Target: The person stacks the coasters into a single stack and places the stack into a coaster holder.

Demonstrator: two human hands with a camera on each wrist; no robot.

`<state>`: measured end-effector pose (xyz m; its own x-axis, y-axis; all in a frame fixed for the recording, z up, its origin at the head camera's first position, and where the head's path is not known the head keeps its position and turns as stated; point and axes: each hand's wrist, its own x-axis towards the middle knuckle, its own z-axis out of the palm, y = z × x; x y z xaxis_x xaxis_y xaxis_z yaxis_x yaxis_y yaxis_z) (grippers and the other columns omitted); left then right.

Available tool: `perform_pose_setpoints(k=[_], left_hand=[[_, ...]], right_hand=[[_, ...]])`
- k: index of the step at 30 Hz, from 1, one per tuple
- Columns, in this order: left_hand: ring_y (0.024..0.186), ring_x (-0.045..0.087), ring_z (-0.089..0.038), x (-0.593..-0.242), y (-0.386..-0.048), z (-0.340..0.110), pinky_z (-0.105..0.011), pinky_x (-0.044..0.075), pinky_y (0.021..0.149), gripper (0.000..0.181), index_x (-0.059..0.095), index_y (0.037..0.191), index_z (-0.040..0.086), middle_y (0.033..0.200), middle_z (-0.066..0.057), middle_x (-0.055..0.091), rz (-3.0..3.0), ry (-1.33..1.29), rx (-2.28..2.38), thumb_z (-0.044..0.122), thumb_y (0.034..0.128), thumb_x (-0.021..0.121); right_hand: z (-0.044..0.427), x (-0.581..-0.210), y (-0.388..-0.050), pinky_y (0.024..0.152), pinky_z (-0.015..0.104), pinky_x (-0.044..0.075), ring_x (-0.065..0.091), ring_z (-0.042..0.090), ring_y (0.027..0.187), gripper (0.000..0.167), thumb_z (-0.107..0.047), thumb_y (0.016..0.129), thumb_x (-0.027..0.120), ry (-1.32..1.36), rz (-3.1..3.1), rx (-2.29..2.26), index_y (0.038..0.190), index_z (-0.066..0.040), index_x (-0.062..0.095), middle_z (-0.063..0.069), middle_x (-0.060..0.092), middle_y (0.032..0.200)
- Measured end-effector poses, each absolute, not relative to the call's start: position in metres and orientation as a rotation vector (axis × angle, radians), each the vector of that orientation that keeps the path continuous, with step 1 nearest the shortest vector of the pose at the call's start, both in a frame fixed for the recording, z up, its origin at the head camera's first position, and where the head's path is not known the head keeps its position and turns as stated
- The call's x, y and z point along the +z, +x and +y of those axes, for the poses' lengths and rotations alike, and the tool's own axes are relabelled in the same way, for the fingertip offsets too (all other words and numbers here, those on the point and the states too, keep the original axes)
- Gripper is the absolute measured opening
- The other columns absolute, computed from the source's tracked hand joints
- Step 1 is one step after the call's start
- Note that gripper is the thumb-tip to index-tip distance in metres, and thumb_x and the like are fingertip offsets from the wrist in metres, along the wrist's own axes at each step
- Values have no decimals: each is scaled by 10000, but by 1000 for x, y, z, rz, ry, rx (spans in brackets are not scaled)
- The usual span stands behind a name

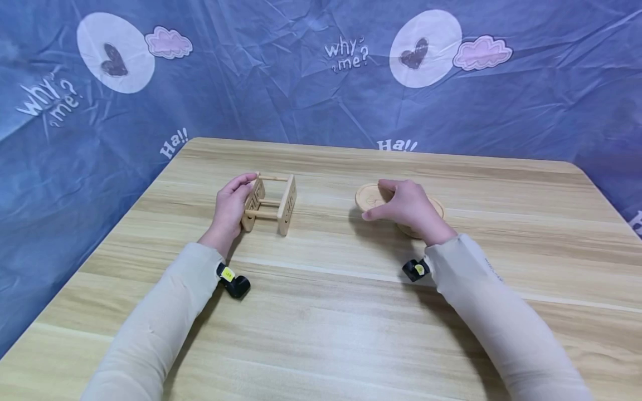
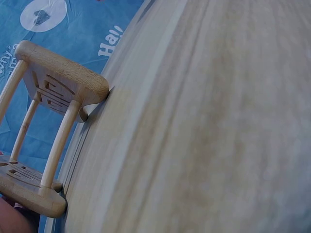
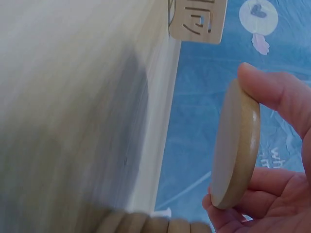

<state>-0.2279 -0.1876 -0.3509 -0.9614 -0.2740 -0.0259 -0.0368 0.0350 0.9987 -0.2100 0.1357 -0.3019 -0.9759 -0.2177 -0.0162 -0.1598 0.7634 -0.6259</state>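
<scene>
A small wooden coaster rack [image 1: 287, 205], with cut-out side panels joined by round rods, stands on the table left of centre. My left hand [image 1: 232, 206] grips its left panel; in the left wrist view only a bit of that hand shows below the rack [image 2: 60, 77]. My right hand [image 1: 408, 206] holds a round wooden coaster [image 1: 368, 196] by its edge, thumb on one side and fingers on the other. The right wrist view shows this coaster [image 3: 245, 141] raised off the table. Several more coasters [image 1: 436, 206] lie under the right hand, partly hidden.
The light wood-grain table [image 1: 321, 312] reaches back to a blue printed cloth [image 1: 281, 72] hanging behind and at the sides. Each wrist carries a small black camera, one on the left [image 1: 236, 283] and one on the right [image 1: 415, 270].
</scene>
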Motion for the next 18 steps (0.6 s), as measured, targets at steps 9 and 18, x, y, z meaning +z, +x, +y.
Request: perform_pose_setpoints(k=[9, 18], left_hand=[[1080, 481, -83, -350, -228, -187, -237, 388, 967, 309, 585, 1207, 52, 1177, 10, 554, -2119, 321, -2047, 88, 914, 491], [1113, 481, -95, -350, -228, -188, -245, 385, 982, 312, 577, 1217, 48, 1245, -13, 540, -2139, 317, -2040, 90, 923, 482]], right_hand=[[157, -295, -202, 601, 312, 240, 273, 188, 643, 555, -329, 645, 801, -230, 2925, -913, 722, -98, 303, 34, 245, 657], [177, -291, -194, 649, 344, 313, 367, 228, 738, 518, -395, 663, 786, -170, 2924, -872, 823, -63, 421, 78, 359, 752]])
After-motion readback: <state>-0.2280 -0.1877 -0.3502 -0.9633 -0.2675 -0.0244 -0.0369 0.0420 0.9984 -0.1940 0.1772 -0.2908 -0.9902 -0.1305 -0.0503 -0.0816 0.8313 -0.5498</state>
